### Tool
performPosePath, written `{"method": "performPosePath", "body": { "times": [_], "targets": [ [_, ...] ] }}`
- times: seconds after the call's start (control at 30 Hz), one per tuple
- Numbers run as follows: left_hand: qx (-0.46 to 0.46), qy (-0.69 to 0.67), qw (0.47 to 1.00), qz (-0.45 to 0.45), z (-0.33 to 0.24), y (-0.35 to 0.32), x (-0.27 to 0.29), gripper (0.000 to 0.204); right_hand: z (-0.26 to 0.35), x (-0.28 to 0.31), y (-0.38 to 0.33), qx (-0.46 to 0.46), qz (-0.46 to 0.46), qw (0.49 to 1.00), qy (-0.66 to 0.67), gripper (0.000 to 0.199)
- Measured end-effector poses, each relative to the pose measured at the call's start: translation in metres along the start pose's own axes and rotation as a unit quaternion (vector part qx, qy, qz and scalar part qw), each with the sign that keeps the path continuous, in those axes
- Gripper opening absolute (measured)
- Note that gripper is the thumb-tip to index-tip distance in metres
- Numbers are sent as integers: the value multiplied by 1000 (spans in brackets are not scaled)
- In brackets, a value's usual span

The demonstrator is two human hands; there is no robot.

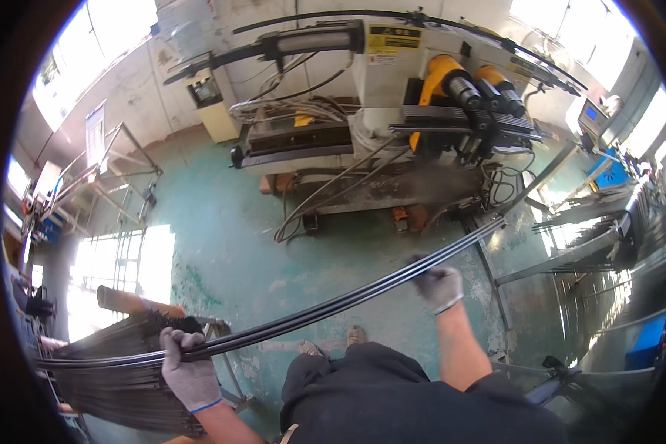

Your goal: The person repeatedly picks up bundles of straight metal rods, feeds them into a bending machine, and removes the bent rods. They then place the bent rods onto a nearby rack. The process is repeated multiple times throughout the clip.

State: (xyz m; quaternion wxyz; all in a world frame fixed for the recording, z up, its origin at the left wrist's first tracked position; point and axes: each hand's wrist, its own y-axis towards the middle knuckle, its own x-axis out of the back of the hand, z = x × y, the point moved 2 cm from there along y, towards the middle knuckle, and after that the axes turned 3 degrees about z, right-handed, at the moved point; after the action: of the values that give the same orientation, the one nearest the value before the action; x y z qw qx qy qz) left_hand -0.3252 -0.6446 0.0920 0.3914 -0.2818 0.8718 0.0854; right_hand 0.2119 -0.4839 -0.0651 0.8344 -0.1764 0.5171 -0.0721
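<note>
A few long, thin dark metal rods [325, 308] stretch across in front of my body, from the lower left up to the right. On the left, my left hand [189, 370], in a grey work glove, is closed round them. My right hand [441, 287], gloved the same way, grips them nearer their right end; its fingers are partly hidden behind the rods. Below my left hand lies a big stack of similar dark rods [118, 385] on a metal stand [229, 359]. The rods' right end is close to a metal frame [488, 266].
A large machine [392, 81] with orange-and-black cylinders [451, 80] stands ahead, hoses hanging from it. At right, a rack [562, 255] holds more dark rods [607, 207]. A cardboard tube [137, 302] lies by the left stack. A wheeled frame [115, 177] stands far left on the green floor [229, 259].
</note>
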Motion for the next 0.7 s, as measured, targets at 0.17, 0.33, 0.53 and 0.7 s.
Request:
{"method": "performPosePath", "body": {
  "times": [0.17,0.33,0.53,0.7],
  "targets": [
    [96,46,991,82,79,22,-108,19,-4,-19,50,-4,-35,997,66,20],
    [53,33,967,246,74,86,-148,29,94,-17,91,95,-53,993,54,18],
    [49,-37,970,237,95,169,-176,34,223,-4,161,216,-108,970,32,21],
    [7,87,984,157,205,227,-198,29,302,-12,243,218,-157,963,-3,24]
  ]
}}
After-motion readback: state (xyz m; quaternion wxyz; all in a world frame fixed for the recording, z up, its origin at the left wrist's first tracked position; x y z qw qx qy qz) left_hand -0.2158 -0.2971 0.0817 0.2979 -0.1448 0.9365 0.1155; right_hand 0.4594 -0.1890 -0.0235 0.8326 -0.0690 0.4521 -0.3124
